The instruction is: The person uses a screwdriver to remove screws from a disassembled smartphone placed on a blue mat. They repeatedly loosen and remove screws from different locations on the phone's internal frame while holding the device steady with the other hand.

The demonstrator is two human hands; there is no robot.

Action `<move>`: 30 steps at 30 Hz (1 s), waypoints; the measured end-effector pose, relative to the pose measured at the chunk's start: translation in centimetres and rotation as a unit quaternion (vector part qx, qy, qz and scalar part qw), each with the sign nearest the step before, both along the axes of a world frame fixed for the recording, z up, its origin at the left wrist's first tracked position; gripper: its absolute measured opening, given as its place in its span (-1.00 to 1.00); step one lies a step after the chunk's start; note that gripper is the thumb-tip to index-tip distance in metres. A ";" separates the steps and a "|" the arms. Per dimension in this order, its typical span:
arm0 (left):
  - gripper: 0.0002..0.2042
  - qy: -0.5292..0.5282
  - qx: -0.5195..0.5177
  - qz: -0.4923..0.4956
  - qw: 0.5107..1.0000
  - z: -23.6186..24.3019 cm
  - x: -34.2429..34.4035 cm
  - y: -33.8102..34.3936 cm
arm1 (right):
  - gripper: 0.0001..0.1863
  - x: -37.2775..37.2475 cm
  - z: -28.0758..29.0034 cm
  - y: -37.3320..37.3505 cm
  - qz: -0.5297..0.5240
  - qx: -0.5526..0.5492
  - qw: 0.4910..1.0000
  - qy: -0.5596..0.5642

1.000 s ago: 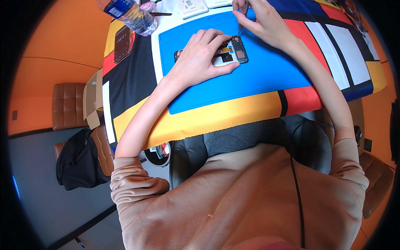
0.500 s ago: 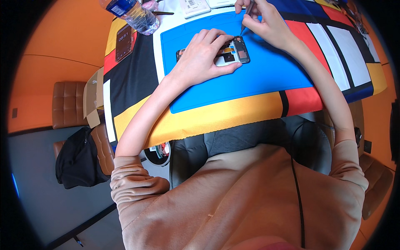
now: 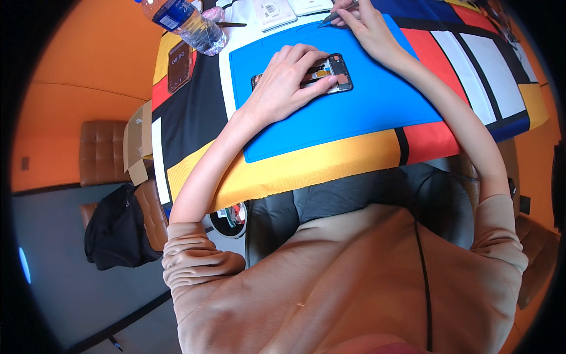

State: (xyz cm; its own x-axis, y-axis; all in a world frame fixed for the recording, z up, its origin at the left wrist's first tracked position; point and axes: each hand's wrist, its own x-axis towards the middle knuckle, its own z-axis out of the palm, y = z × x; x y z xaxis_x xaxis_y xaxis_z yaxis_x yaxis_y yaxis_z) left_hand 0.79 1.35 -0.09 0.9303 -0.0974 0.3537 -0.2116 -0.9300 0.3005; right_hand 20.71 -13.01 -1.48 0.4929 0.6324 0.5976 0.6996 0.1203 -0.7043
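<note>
1. The blue mat (image 3: 365, 100) is the biggest thing here. The opened phone (image 3: 341, 72) lies on it, left of the middle, toward the far side.
2. The left hand (image 3: 286, 76) lies over the phone. Its fingers reach the far edge. The thumb was at the near edge and has just slid up over the open insides. There is some room between thumb and finger, but I can't tell if they squeeze the phone or only press down.
3. The right hand (image 3: 368, 29) pinches a thin dark tool (image 3: 326, 22) and has just moved away from the phone.
4. The phone is flat, open side up. Its long way goes left to right, with the right end tipped a little away from the person. The dark end points right.
5. The tool's tip was at the phone's far right corner. Now it is well apart, near the mat's far edge, pointing left and a bit toward the person. So work on that corner seems paused; I can't tell if it is finished.
</note>
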 end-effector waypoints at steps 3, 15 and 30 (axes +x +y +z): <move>-0.52 0.010 -0.129 0.006 0.992 0.2 0.2 0.5 | -0.83 0.6 -0.9 0.6 -0.056 -0.017 0.990 -0.128; -0.49 -0.049 0.050 0.003 0.998 -0.2 5.5 3.0 | -0.83 3.1 -2.6 1.7 0.071 0.089 0.987 0.113; -0.69 -0.083 -0.018 -0.038 0.996 1.3 2.5 0.8 | -0.82 -2.9 2.5 -2.0 -0.008 0.100 0.989 0.105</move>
